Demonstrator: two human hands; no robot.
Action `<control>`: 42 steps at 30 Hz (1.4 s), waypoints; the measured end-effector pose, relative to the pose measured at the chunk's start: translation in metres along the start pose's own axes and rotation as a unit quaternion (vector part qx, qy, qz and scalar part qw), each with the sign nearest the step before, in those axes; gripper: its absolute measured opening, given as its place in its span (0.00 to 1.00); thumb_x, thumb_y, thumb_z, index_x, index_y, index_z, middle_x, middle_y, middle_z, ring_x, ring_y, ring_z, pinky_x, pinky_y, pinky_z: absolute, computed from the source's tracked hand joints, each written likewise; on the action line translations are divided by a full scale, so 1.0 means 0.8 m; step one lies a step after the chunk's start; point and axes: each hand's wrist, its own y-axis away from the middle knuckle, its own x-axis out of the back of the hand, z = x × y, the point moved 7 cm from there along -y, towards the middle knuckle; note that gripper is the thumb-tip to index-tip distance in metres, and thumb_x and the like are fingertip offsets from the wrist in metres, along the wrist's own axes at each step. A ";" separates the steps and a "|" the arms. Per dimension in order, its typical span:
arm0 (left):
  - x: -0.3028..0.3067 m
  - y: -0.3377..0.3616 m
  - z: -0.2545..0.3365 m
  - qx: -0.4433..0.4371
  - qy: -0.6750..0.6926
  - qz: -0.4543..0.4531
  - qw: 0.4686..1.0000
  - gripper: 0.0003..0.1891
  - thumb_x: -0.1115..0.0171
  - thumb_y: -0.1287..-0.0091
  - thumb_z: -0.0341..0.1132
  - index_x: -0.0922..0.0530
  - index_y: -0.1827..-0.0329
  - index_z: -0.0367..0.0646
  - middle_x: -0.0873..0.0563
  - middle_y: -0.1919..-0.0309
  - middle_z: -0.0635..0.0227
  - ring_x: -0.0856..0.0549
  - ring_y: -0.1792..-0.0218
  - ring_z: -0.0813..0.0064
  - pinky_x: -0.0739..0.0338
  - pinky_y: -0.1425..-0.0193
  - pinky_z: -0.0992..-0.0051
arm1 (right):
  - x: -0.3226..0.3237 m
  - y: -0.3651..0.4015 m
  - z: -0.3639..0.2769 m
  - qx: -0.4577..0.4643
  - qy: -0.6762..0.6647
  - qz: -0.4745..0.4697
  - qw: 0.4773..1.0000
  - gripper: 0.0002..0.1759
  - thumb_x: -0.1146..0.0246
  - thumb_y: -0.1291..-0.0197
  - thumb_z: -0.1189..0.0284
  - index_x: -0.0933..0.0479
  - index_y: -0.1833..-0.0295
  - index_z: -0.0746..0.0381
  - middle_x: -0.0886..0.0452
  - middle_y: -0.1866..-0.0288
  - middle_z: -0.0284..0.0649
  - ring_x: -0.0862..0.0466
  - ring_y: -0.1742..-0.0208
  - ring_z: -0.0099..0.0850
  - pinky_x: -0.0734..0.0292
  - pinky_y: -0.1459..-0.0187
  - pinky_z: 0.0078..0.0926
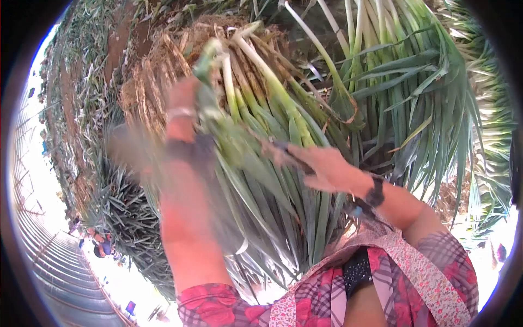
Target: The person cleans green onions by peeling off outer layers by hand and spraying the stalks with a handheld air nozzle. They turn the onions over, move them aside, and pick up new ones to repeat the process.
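Observation:
A pile of long green onions [305, 122] with pale stalks and soil-caked roots lies before me. My left hand [184, 97], smeared by motion, is at the root end on the left side of the pile, beside a blurred green stalk [210, 103]; its fingers cannot be made out. My right hand [321, 166] is closed around a dark, thin tool [291, 155] that points left over the green leaves. Whether its blade touches a stalk is too blurred to tell.
A bunch of cleaner onions [381, 60] with white stalks lies at the upper right. Further right runs a long row of onions [487, 103]. More leafy onions [136, 218] are heaped at the left, beside a ribbed curved surface [65, 272].

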 end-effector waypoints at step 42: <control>-0.159 0.201 0.150 0.387 0.495 -0.014 0.778 0.19 0.43 0.40 0.40 0.24 0.51 0.33 0.17 0.60 0.61 0.19 0.64 0.68 0.26 0.58 0.72 | 0.082 -0.112 0.020 0.035 0.023 0.120 0.992 0.39 0.37 0.56 0.66 0.35 0.33 0.59 0.21 0.61 0.53 0.20 0.59 0.51 0.25 0.56 0.44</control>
